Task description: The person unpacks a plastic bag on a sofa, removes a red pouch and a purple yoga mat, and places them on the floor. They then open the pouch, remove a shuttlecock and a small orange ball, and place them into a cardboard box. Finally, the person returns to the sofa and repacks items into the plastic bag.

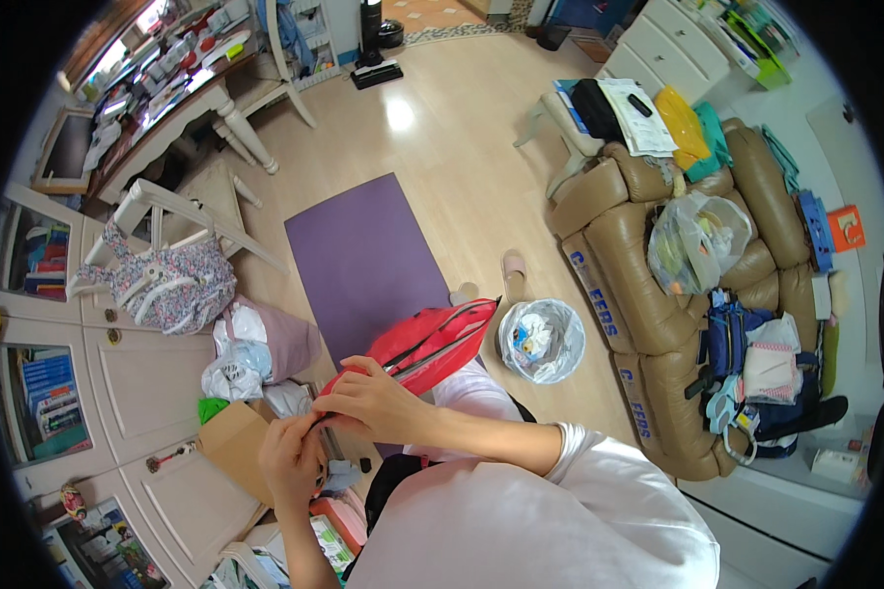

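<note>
A red zippered fabric bag [420, 324] hangs in front of my body, above the purple mat. Dark zipper lines run along its length towards a pointed far end. My right hand [372, 403] holds the bag's near end, fingers bent over it. Close beside it, my left hand [291, 453] pinches a thin black piece at the same end, perhaps a strap or zipper end. My fingers partly hide that corner.
A purple mat [361, 243] covers part of the floor. A lined waste bin [578, 331] stands right of the bag, by a slipper [514, 269]. The brown leather sofa [619, 258] bears bags. An open cardboard box [236, 449] and white cabinets [169, 383] flank my left.
</note>
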A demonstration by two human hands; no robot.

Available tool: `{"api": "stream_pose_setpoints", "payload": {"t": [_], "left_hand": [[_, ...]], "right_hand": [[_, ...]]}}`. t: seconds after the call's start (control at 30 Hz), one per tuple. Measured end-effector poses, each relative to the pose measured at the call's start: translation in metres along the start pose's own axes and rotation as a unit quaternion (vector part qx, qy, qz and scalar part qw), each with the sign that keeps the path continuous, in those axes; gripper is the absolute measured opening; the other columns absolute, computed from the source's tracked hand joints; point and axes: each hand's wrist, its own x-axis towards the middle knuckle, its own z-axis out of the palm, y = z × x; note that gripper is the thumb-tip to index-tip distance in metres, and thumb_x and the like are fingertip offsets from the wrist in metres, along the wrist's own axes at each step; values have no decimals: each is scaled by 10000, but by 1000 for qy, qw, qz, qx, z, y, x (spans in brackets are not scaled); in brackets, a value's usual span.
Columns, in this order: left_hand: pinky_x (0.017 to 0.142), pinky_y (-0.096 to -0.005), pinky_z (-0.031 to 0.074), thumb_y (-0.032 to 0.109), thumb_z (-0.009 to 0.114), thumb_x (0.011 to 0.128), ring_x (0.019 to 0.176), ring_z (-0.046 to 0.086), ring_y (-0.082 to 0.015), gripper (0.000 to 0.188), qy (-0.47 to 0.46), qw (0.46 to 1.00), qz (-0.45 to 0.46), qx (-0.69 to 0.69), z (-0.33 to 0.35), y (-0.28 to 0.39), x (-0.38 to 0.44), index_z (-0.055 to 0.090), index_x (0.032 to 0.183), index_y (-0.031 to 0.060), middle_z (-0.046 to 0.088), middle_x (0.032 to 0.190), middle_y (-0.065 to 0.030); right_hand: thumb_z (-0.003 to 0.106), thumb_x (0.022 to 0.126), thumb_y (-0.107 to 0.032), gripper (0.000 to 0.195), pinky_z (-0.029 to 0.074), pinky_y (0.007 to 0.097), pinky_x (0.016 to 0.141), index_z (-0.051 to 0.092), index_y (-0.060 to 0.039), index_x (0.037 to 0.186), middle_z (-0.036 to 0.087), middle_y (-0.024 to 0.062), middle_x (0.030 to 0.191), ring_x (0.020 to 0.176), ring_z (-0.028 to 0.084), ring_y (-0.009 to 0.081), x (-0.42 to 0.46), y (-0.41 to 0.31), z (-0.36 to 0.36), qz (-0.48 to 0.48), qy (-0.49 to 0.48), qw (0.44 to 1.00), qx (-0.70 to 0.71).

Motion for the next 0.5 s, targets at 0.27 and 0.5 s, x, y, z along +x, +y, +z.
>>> {"api": "stream_pose_setpoints", "payload": {"t": [0.27, 0.5], "left_hand": [[573, -286, 453, -37, 667, 731, 694, 595, -208, 210, -6, 998, 65, -14, -8, 4, 10, 674, 934, 15, 629, 823, -94], [613, -324, 480, -52, 667, 668, 698, 587, -232, 254, -92, 973, 204, -63, 15, 29, 73, 677, 909, 23, 611, 791, -83]], "right_hand": [[649, 787, -177, 118, 340, 419, 967, 573, -90, 816, 527, 25, 791, 830, 531, 182, 11, -15, -15, -59, 34, 994, -88], [641, 817, -160, 111, 324, 454, 1002, 593, -78, 874, 546, 20, 850, 893, 529, 173, -2, -17, -89, 14, 9, 989, -145]]}}
